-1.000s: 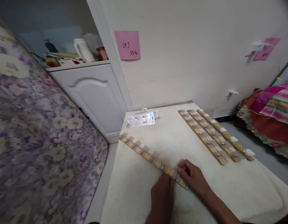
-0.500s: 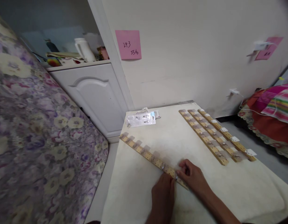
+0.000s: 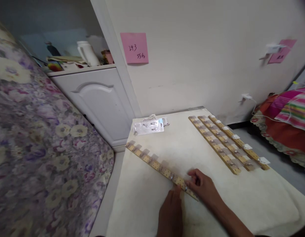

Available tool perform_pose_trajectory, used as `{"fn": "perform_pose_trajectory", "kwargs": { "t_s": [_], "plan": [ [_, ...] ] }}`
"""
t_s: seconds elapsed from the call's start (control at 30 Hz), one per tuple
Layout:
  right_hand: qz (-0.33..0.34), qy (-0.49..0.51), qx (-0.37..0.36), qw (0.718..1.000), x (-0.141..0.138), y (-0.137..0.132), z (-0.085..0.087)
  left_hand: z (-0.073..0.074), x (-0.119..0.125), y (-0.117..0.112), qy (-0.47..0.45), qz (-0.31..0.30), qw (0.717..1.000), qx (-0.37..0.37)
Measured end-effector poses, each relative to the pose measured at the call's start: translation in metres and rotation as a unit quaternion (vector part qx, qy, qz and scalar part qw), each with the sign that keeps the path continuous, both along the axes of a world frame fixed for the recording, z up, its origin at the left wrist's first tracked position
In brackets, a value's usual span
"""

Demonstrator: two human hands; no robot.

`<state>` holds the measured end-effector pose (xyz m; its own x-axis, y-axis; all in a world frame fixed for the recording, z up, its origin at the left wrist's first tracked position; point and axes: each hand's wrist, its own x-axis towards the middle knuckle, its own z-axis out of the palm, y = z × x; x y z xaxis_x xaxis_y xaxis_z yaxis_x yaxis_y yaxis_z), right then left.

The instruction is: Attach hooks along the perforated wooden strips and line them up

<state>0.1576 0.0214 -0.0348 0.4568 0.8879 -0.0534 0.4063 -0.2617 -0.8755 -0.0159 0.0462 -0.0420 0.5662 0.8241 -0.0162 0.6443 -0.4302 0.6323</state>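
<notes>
A long yellowish wooden strip [image 3: 154,164] with rows of small dark holes lies slantwise on the pale tabletop. Small silvery metal pieces and clear plastic tabs sit along it. Close to its near end is one shiny metal piece [image 3: 185,188]. My left hand [image 3: 170,210] is closed, with its fingertips pressed at the strip's near edge, just left of that piece. From the right, my right hand [image 3: 204,186] reaches in with curled fingers, thumb and forefinger at the same metal piece. What exactly lies between the fingertips is too small to make out.
Three similar strips [image 3: 216,144] lie side by side on the right, one with white tabs. A clear plastic pack [image 3: 148,126] with metal pieces rests at the back left. Floral fabric [image 3: 56,148] hangs on the left beside a white cabinet [image 3: 98,98]. A wall stands behind.
My left hand has drawn back slightly toward me, baring more of the strip near its fingertips. My right hand stays at the metal piece. The view has shifted a little.
</notes>
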Motion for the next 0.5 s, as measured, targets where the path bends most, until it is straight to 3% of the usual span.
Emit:
{"fn": "perform_pose_trajectory", "kwargs": {
  "t_s": [0.17, 0.5],
  "plan": [
    [0.004, 0.01, 0.003, 1.0, 0.0012, 0.0008, 0.0008, 0.0011, 0.0048, -0.0013, 0.022, -0.001, 1.0, -0.004],
    [0.007, 0.034, -0.005, 0.999, 0.0042, 0.0029, -0.0011, 0.0053, 0.0089, -0.003, 0.042, -0.003, 0.997, 0.059]
  ]
}}
